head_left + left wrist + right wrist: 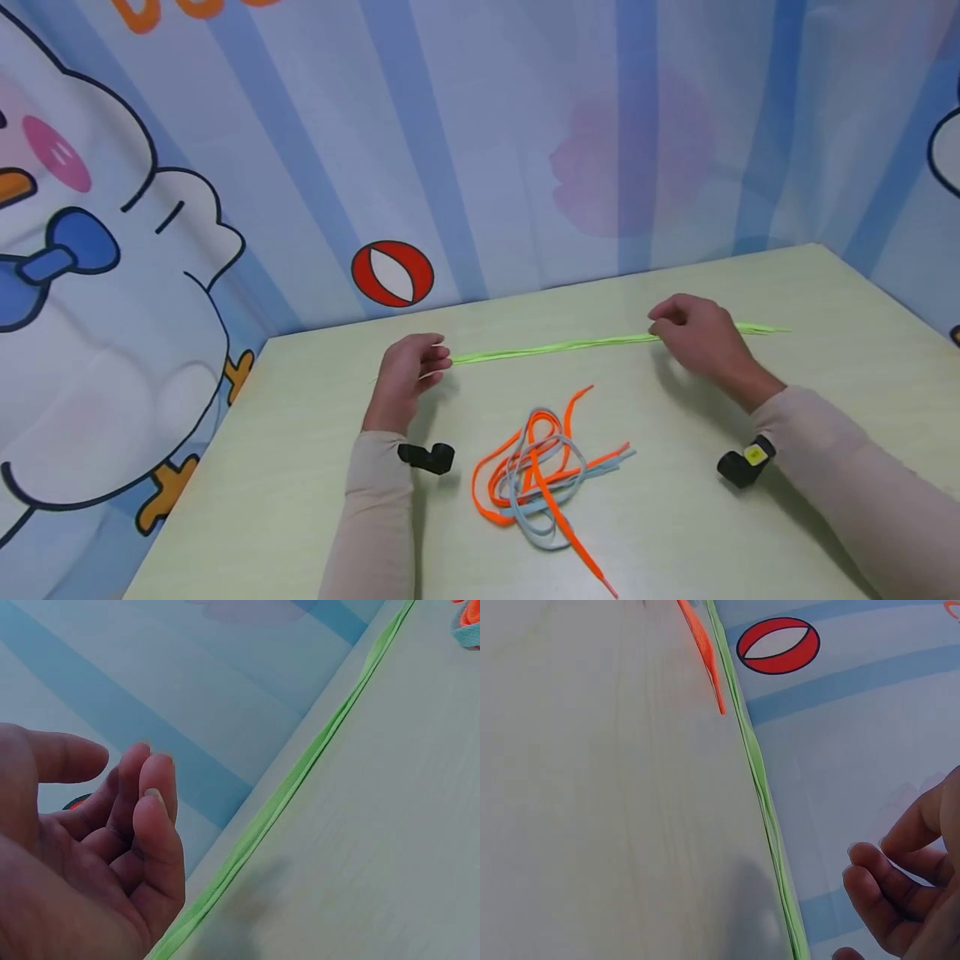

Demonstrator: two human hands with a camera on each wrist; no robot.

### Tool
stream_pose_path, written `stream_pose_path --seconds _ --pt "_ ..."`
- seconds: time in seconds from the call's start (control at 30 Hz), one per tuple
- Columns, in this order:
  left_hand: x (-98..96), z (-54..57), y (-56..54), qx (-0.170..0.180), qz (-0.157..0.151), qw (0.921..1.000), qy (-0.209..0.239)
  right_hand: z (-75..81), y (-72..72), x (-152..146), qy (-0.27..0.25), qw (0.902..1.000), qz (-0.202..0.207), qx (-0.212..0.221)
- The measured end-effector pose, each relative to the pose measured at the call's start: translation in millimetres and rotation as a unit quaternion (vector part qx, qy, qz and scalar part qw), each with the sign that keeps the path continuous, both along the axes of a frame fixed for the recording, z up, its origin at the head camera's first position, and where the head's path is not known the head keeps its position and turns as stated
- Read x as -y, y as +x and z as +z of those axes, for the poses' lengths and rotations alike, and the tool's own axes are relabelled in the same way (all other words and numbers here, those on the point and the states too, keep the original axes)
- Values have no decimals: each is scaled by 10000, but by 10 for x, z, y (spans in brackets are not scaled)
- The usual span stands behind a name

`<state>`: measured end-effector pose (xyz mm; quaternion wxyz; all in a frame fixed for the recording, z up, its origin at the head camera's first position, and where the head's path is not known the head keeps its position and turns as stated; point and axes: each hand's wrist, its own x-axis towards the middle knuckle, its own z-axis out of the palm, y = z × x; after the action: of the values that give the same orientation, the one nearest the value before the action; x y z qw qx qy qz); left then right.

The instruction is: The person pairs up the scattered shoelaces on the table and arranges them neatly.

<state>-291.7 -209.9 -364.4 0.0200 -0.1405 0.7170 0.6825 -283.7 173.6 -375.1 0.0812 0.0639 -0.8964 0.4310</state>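
Since the green lace (555,347) runs straight on the desk (300,467), beyond the lace pile (551,498) (orange and grey-blue, tangled), I'd guess it's placed there to avoid that tangle. Left hand (408,371): beyond the pile, to its left, fingers loosely curled, thumb apart, gripping nothing. Right hand (697,333): beyond the pile, to its right, thumb and fingertips close, no lace between them per wrist view. Spread probably suits lining up the length. Left hand covers one end region; right hand hides a stretch. Can't tell: one doubled lace or two, hand contact, strand order in the pile.
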Motion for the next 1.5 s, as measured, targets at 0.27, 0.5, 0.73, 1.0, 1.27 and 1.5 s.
stream_pose_path --seconds 0.27,0.5,0.73,1.0,1.27,1.5 --pt "-150 -43 21 29 -586 9978 -300 -4 100 165 108 9978 589 293" --pt "-269 -138 77 -77 -1067 9923 -618 -42 195 343 15 9931 1097 410" --pt "-391 -196 181 -17 -1704 9803 -998 -143 278 479 174 9858 1587 516" --pt "-503 -179 282 -137 -2321 9630 -1361 -125 357 617 519 9768 2047 353" --pt "-541 -166 382 -58 -2730 9438 -1864 -178 421 704 878 9642 2478 356" --pt "-524 -161 399 26 -2969 9299 -2171 -194 483 766 1180 9448 3056 -10"
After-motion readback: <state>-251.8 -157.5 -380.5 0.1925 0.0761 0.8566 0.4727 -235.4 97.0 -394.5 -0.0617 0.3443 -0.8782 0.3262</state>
